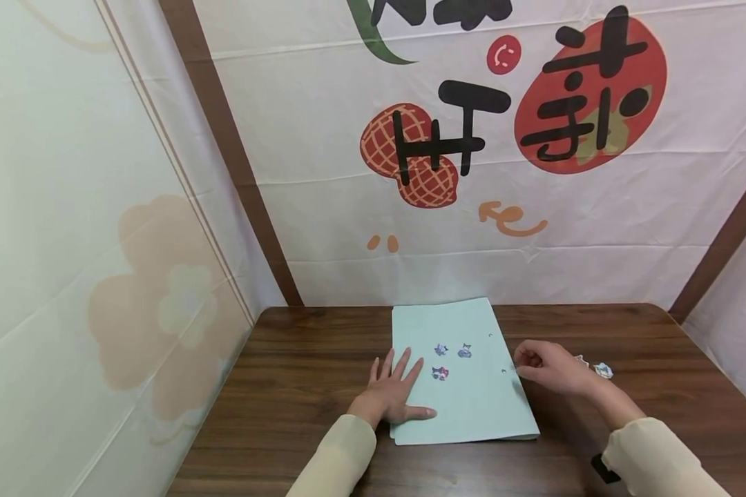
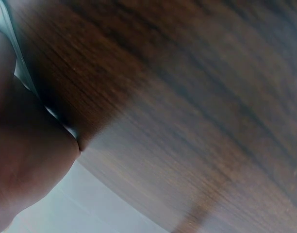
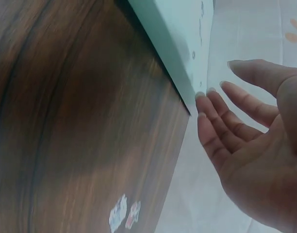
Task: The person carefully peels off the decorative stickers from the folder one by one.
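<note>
A pale green folder (image 1: pixel 466 414) lies on the wooden table, with small marks near its right edge. On its surface are three small purple and pink character stickers (image 1: pixel 440 373), grouped near the middle. My left hand (image 1: pixel 393 395) rests on the folder's left side, fingers spread. In the left wrist view only part of that hand (image 2: pixel 27 165) shows beside the folder's edge. Over the folder's right edge hovers my right hand (image 1: pixel 553 366). Its fingers (image 3: pixel 214 109) are loosely bent in the right wrist view, with nothing between them and the thumb.
Two cut-out stickers (image 3: pixel 118 212) lie on the table (image 1: pixel 311 373) to the right, partly behind the right wrist in the head view. A printed fabric wall (image 1: pixel 323 172) rises behind the table, and another fabric panel (image 1: pixel 50 290) stands at the left.
</note>
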### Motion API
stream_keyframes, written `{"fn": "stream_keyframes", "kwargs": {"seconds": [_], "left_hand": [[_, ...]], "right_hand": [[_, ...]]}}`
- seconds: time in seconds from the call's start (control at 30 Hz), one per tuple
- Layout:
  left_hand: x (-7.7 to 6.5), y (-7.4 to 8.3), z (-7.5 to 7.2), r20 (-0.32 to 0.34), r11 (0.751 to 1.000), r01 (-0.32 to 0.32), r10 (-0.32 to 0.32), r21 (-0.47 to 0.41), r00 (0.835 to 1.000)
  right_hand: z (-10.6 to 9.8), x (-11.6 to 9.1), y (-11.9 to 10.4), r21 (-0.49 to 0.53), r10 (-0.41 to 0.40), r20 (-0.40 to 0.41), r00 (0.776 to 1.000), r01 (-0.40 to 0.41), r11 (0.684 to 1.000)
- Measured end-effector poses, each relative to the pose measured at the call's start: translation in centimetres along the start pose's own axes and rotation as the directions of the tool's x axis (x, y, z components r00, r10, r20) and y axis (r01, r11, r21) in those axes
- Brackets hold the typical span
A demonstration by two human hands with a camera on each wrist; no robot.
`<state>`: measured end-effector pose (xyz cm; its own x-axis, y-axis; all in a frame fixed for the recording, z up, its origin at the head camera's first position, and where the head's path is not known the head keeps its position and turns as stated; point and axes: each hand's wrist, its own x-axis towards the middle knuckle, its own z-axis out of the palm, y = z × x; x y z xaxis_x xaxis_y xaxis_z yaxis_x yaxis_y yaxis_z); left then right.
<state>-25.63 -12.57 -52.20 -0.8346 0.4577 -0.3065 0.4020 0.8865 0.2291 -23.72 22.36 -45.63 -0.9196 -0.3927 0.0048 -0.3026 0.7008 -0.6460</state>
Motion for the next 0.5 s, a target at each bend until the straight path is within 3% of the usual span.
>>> {"fn": "stream_keyframes", "kwargs": {"seconds": [0.23, 0.5], "left_hand": [[-0.9, 0.8, -0.7, -0.003, 1.0, 0.006, -0.006, 0.014, 1.0], [-1.0, 0.9, -1.0, -0.011, 1.0, 0.011, -0.011, 0.023, 1.0]], "right_hand": [[1.2, 1.4, 0.0, 0.042, 0.014, 0.055, 0.998, -0.016, 0.999], [2.2, 3.7, 0.0, 0.027, -0.01, 0.062, 0.998, 0.008, 1.0]]}}
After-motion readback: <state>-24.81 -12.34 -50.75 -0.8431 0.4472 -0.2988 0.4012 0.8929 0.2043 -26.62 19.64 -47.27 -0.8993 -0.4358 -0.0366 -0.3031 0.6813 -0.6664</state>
